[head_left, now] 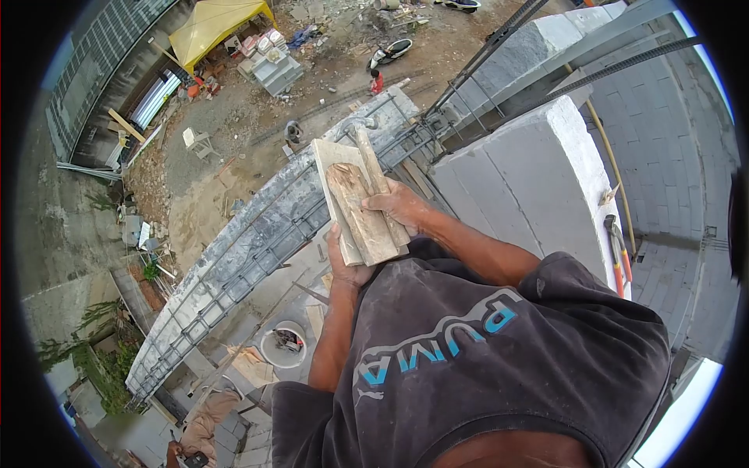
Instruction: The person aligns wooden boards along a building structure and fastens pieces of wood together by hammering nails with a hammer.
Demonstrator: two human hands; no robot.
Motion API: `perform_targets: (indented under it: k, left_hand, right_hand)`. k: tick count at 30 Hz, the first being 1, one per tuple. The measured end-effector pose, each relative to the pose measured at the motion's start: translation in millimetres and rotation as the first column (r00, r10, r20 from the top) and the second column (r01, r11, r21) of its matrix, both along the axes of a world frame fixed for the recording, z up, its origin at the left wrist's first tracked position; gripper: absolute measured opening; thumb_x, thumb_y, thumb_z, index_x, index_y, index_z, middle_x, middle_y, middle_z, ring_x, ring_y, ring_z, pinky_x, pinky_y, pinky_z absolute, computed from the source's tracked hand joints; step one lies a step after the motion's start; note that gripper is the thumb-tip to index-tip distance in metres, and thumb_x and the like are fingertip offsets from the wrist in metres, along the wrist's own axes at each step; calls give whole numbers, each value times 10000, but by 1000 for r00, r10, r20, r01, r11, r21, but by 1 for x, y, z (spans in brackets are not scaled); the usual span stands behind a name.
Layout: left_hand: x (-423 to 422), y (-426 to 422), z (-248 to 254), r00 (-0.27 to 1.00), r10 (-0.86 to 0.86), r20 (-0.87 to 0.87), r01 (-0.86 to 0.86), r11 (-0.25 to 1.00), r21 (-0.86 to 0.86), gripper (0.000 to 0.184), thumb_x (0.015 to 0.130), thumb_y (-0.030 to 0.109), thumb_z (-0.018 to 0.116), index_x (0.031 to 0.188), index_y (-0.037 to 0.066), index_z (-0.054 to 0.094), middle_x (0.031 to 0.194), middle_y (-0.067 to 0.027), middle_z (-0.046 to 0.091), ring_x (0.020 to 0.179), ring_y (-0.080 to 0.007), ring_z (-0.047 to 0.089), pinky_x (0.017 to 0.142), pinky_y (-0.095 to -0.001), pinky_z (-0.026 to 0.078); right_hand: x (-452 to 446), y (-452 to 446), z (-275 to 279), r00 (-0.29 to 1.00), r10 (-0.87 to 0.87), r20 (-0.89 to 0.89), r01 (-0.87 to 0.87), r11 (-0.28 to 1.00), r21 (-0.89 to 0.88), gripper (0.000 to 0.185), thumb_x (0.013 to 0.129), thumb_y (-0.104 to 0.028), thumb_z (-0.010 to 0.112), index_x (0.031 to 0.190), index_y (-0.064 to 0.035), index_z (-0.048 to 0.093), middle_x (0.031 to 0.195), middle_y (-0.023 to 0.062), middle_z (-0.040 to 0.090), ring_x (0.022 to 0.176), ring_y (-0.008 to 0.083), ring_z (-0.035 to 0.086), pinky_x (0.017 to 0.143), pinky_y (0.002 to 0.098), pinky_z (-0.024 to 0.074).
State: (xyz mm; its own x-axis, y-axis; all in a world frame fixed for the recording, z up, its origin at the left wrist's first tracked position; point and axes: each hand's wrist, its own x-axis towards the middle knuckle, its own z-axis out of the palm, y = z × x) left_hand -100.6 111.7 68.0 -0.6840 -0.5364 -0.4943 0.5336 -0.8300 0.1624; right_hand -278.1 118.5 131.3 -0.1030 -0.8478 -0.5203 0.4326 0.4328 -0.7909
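Observation:
Pieces of wood are held together in front of my chest. The widest is a pale flat board (pixel 326 168); a shorter, rough-ended wood piece (pixel 351 199) lies over it. Alongside runs a narrow wooden handle (pixel 370 160), with a curved grey head (pixel 360 122) at its far end that looks like a hammer's. My left hand (pixel 349 261) is closed on the board's near left edge, its fingers partly hidden underneath. From the right, my right hand (pixel 399 207) wraps across the handle, thumb pressed on the rough piece; its other fingers are mostly hidden.
A rebar cage (pixel 273 253) runs along a ledge, with a deep drop to the ground beyond. Right stands a light block wall (pixel 507 183), with a red-handled tool (pixel 616 253) on its side. Below left are a round bucket (pixel 283 345) and a co-worker (pixel 207 425).

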Motion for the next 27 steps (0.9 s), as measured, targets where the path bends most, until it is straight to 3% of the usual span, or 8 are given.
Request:
perform_targets:
  k: [7, 10, 12, 13, 16, 19, 22, 27]
  left_hand:
    - [-7, -4, 1, 997, 14, 73, -4, 989, -148, 565, 1007, 253, 503, 1516, 77, 335, 1459, -164, 489, 1303, -330, 522, 1102, -513, 426]
    - [-14, -8, 17, 983, 41, 178, 14, 954, -299, 522, 1045, 199, 450, 1527, 71, 294, 1488, -158, 446, 1314, -314, 512, 1104, -494, 428]
    - [-13, -9, 13, 963, 35, 266, 63, 934, -352, 548, 1055, 213, 441, 1543, 40, 263, 1464, -176, 464, 1304, -290, 511, 1094, -434, 432]
    - [-13, -9, 9, 951, 34, 308, 89, 922, -376, 562, 1060, 220, 437, 1551, 25, 247, 1452, -184, 473, 1300, -278, 511, 1088, -404, 434]
    - [-9, -8, -5, 913, 52, 405, 163, 863, -478, 577, 1076, 300, 424, 1553, 17, 264, 1471, -176, 459, 1303, -268, 502, 1088, -364, 418]
    - [-1, -9, -24, 880, 11, 474, 257, 829, -497, 561, 1090, 300, 387, 1569, 56, 228, 1522, -146, 402, 1363, -275, 458, 1117, -414, 413]
    - [-3, -6, -8, 912, -3, 409, 190, 888, -418, 571, 1097, 328, 362, 1581, 65, 211, 1541, -142, 380, 1380, -273, 443, 1122, -417, 411]
    - [3, -6, -24, 808, 56, 587, 331, 781, -529, 593, 1102, 384, 330, 1572, 38, 231, 1536, -147, 381, 1374, -255, 438, 1127, -384, 390]
  right_hand:
    - [-1, -13, 15, 866, 106, -489, -56, 992, 116, 414, 829, -151, 724, 1186, 33, 621, 1016, 128, 704, 899, 188, 672, 819, 334, 543]
    - [-4, -16, 13, 663, 176, -727, -104, 984, 143, 417, 791, -167, 727, 1141, 36, 630, 1002, 212, 705, 902, 294, 697, 823, 384, 543]
    - [-3, -17, 9, 572, 197, -796, -132, 980, 148, 435, 782, -191, 727, 1156, 9, 629, 1002, 286, 677, 961, 416, 661, 866, 470, 529]
    - [-2, -18, 7, 522, 206, -828, -145, 978, 152, 444, 778, -202, 727, 1164, -4, 629, 1002, 323, 663, 991, 477, 644, 887, 513, 522]
    - [6, -19, 0, 464, 182, -867, -148, 981, 126, 444, 799, -209, 722, 1161, 26, 616, 1020, 310, 657, 999, 455, 647, 864, 465, 525]
    - [14, -19, 1, 389, 216, -895, -167, 973, 163, 546, 799, -245, 734, 1267, -23, 560, 1115, 318, 578, 1067, 512, 593, 913, 544, 506]
    - [27, -16, 15, 368, 265, -892, -117, 964, 238, 573, 802, -252, 736, 1292, -25, 545, 1118, 314, 579, 1091, 497, 595, 924, 535, 506]
    - [20, -17, 9, 419, 264, -869, -181, 962, 205, 571, 804, -274, 734, 1285, -18, 561, 1122, 322, 585, 1067, 503, 604, 912, 529, 514]
